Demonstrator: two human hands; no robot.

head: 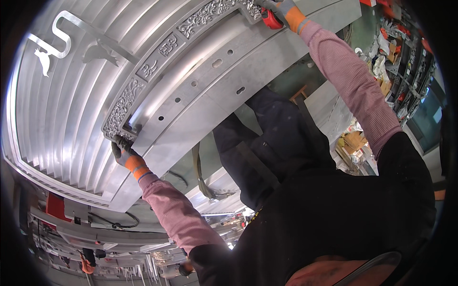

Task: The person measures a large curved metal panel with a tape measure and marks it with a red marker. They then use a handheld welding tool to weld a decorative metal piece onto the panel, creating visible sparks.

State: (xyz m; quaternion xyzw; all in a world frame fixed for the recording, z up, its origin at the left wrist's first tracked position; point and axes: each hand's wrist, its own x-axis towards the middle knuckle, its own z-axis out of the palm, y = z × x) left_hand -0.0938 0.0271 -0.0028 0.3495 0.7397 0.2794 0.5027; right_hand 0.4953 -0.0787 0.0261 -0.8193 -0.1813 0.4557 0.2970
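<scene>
Across a large ribbed metal panel [71,118] lies a long metal strip with raised scrollwork and characters [180,41]. My left hand [127,153], in a grey and orange work glove, grips the strip's lower left end, its fingers over the edge. At the strip's upper right end is my right hand [284,14], gloved alike, fingers on the scrollwork and a red tape measure [272,19] against the palm. Under the strip, the panel's flat border [214,84] has several round and oblong holes. A bent flat metal piece with a fish-like shape [64,39] rests on the ribs.
Shelving with metal parts [408,78] stands at right, with cardboard and scraps [354,141] nearer me. A strap [200,175] hangs below the panel's edge. Cables [121,223] lie at lower left. Another person [87,264] is far off at lower left.
</scene>
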